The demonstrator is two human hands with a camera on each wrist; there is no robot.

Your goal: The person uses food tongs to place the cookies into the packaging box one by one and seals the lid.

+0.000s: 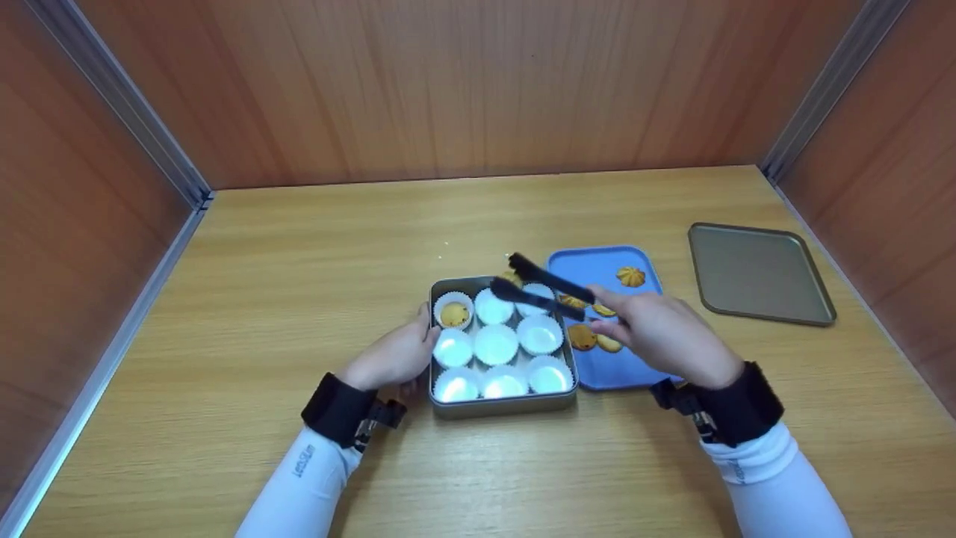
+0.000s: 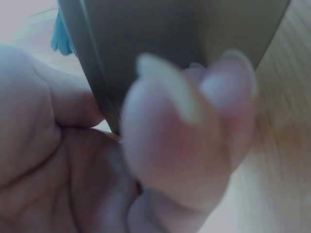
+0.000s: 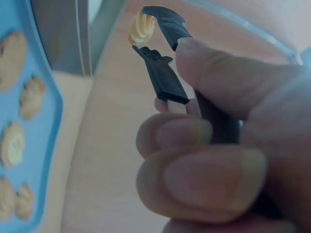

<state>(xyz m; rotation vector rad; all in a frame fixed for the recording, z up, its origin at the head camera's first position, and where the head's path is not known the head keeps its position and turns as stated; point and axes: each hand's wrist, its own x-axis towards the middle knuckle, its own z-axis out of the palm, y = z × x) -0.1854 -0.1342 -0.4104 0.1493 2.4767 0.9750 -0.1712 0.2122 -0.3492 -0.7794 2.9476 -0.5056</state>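
A square metal tin (image 1: 504, 408) holds rows of white paper cups (image 1: 495, 344); a round cookie (image 1: 453, 314) lies in the far left cup. My left hand (image 1: 396, 351) grips the tin's left side, thumb at the rim; up close, curled fingers and the tin's wall (image 2: 146, 34) fill the left wrist view. With my right hand (image 1: 657, 332) I hold black tongs (image 1: 549, 280) over the tin's far right part. Between the tong tips is a ridged, swirled cookie (image 3: 142, 28), partly hidden behind them in the head view.
Right beside the tin lies a blue tray (image 1: 620, 376) with several cookies, among them a swirled cookie (image 1: 631, 276). A flat brown-grey baking tray (image 1: 762, 273) lies farther right. Wooden panels (image 1: 478, 90) wall the table at the back and sides.
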